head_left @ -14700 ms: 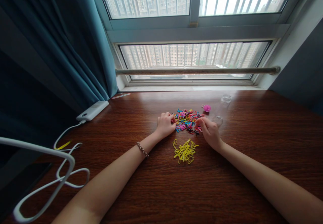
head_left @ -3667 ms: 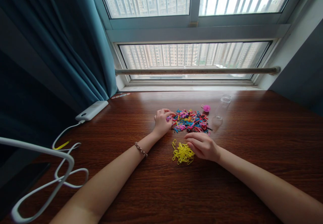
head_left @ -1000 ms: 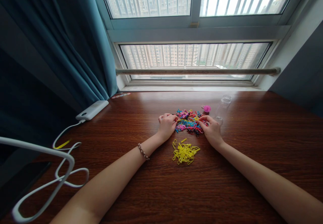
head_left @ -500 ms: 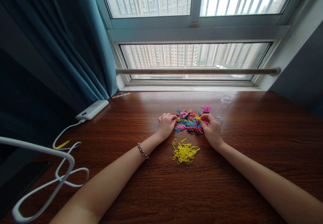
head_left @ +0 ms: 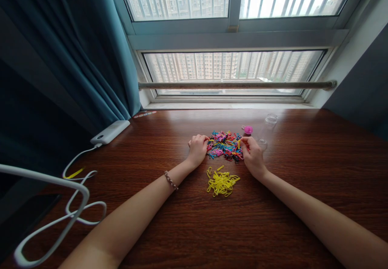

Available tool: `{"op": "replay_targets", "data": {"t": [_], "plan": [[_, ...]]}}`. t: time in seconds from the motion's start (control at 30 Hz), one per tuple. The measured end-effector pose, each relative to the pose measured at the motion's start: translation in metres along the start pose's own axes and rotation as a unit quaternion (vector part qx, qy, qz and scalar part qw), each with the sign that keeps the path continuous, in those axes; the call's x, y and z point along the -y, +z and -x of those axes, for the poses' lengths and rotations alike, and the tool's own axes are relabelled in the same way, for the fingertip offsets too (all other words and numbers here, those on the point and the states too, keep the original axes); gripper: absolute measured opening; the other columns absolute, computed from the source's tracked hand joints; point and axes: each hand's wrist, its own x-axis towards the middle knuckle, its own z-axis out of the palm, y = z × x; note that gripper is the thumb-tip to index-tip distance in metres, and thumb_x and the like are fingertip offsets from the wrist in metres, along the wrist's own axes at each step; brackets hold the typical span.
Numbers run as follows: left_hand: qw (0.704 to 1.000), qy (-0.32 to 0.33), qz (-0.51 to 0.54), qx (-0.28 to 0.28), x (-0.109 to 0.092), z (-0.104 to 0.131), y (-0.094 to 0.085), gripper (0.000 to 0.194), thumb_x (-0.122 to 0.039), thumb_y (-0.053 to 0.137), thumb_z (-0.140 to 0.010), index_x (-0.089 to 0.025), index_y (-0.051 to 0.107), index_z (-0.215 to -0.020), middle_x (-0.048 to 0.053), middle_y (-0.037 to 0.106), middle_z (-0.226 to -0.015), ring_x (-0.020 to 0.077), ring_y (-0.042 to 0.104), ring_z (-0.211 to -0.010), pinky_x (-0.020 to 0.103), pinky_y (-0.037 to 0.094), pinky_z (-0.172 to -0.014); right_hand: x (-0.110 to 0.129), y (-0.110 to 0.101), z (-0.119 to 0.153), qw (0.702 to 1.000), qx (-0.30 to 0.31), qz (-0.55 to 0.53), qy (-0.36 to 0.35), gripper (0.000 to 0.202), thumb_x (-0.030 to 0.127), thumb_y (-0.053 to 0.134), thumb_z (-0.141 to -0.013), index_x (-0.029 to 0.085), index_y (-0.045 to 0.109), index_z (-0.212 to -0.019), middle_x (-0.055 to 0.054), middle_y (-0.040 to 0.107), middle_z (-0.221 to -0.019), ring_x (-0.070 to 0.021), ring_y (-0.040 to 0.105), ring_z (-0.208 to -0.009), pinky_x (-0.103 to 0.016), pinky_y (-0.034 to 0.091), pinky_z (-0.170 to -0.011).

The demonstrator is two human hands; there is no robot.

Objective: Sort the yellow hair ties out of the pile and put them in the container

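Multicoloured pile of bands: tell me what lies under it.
Tabletop shows around the multicoloured pile. Anything under its middle is covered and cannot be seen; the right hand also hides part of its right end.

No word, number or brand can be read. The marks that come nearest to it stand at or around the flat, oblong, white plastic device (head_left: 111, 132). On the device itself, at the end where the white cable (head_left: 81, 156) plugs in, sits a small dark oval mark (head_left: 101, 137), too small to make out as a logo or a display. Just beyond the device's far end, a slanting row of small, pale, roundish marks (head_left: 144, 114) lies on the brown wood-grain desktop (head_left: 169, 236); whether these are letters or only a pattern cannot be told.
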Motion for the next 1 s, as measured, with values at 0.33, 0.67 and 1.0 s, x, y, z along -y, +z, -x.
{"op": "replay_targets", "data": {"t": [0.33, 0.67, 1.0], "plan": [[1.000, 0.006, 0.018, -0.014, -0.002, 0.001, -0.004, 0.004, -0.021, 0.053, -0.078, -0.020, 0.057, -0.076, 0.003, 0.060, -0.085, 0.0200, 0.050, -0.086, 0.033, 0.037, -0.077, 0.002, 0.000, 0.001, 1.000, 0.018, 0.011, -0.002, 0.022, 0.032, 0.036, -0.088, 0.018, 0.050, -0.078, -0.002, 0.051, -0.071, -0.0150, 0.047, -0.065, -0.027, 0.036, -0.063], [0.999, 0.010, 0.026, -0.015, -0.004, 0.002, -0.004, 0.005, -0.023, 0.053, -0.079, -0.019, 0.057, -0.077, 0.002, 0.060, -0.085, 0.0194, 0.050, -0.086, 0.033, 0.037, -0.077, 0.005, -0.001, 0.003, 0.999, 0.020, 0.031, -0.033, 0.023, 0.028, 0.032, -0.089, 0.019, 0.046, -0.073, -0.001, 0.046, -0.066, -0.0156, 0.045, -0.063, -0.028, 0.036, -0.061], [0.999, 0.022, 0.039, -0.021, -0.007, 0.002, -0.007, 0.015, -0.025, 0.046, -0.083, -0.019, 0.057, -0.076, 0.003, 0.061, -0.083, 0.0188, 0.050, -0.086, 0.033, 0.038, -0.079, 0.040, -0.010, 0.024, 0.872, 0.263, 0.048, -0.409, 0.020, 0.028, 0.040, -0.086, 0.018, 0.057, -0.090, -0.008, 0.059, -0.080, -0.0203, 0.051, -0.081, -0.035, 0.043, -0.074]]}}
